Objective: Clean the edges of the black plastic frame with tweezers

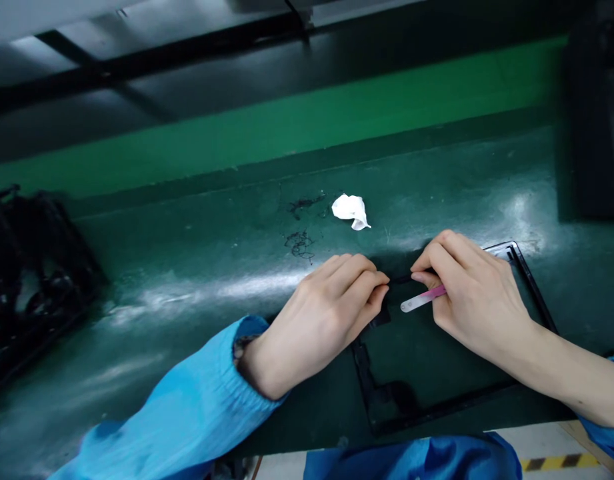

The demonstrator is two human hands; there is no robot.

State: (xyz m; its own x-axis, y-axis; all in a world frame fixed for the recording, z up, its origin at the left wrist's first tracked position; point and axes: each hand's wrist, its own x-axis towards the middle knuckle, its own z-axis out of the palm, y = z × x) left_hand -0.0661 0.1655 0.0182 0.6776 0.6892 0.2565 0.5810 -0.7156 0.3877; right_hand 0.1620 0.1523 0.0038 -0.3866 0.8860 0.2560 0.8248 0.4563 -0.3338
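A thin black rectangular frame [367, 383] lies on the green worktable in front of me. My left hand [329, 310] is closed, its thumb and fingertips pinched on the far bar near the frame's far left corner. A short way to the right, my right hand [474, 293] pinches the same bar between thumb and forefinger. Tucked in that hand is a slim pink-and-white tool [423, 298], its pale rounded end sticking out to the left. Both hands cover parts of the far bar. The frame's far right corner shows beyond my right hand.
Crumpled white paper or tissue [351, 210] lies beyond my hands, beside tangled black shavings [299, 245]. A heap of black parts [34, 280] stands at the left. At the right is a large dark object [594, 127]. The table's near edge runs close to my body.
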